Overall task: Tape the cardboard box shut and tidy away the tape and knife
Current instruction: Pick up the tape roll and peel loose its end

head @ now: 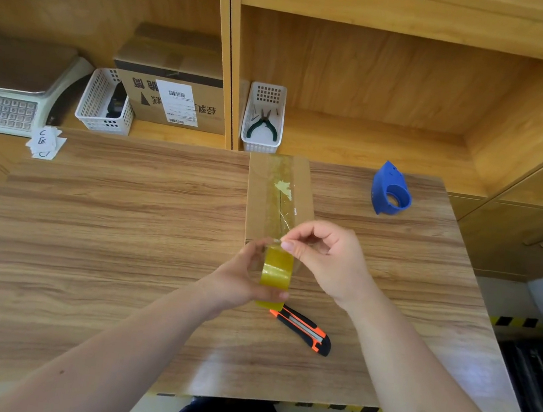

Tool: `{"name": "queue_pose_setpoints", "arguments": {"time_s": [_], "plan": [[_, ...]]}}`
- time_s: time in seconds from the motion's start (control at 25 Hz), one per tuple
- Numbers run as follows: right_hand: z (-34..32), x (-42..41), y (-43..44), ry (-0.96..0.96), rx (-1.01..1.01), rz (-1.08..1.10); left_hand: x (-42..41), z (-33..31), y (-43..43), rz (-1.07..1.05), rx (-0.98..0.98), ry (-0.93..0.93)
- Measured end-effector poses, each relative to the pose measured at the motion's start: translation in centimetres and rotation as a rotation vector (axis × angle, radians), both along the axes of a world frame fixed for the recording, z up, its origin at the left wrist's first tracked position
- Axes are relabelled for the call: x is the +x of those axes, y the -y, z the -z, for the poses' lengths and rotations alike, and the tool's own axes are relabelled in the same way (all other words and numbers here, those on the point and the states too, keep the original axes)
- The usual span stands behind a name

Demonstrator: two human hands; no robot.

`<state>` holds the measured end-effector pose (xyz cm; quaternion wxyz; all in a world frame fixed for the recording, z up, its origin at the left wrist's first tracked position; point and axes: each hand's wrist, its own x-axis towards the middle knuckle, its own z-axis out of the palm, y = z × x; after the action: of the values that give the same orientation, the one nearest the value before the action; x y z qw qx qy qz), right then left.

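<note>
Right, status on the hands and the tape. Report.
Left hand grips the tape roll; right hand pinches its free end. Cardboard box seam already taped. Knife beside the roll, clear.

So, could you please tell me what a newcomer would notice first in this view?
Probably the two hands at centre: the left hand grips a yellow tape roll while the right hand pinches its end above the cardboard box. Next, the orange-black knife lying just nearer, and the blue dispenser far right.
</note>
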<state>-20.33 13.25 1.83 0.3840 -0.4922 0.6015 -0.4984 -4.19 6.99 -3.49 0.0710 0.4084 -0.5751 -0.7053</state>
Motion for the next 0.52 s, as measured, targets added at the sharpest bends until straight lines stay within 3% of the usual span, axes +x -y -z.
{"name": "queue_pose_setpoints", "arguments": {"time_s": [0.2,0.52], "plan": [[-1.4,-0.5,0.6,0.058,-0.021,0.062,0.0,0.6,-0.1,0.011,0.112,-0.059],[-0.5,-2.0,2.5,0.021,0.148,0.355,-0.4,-0.2,-1.0,-0.065,-0.009,-0.095]]}}
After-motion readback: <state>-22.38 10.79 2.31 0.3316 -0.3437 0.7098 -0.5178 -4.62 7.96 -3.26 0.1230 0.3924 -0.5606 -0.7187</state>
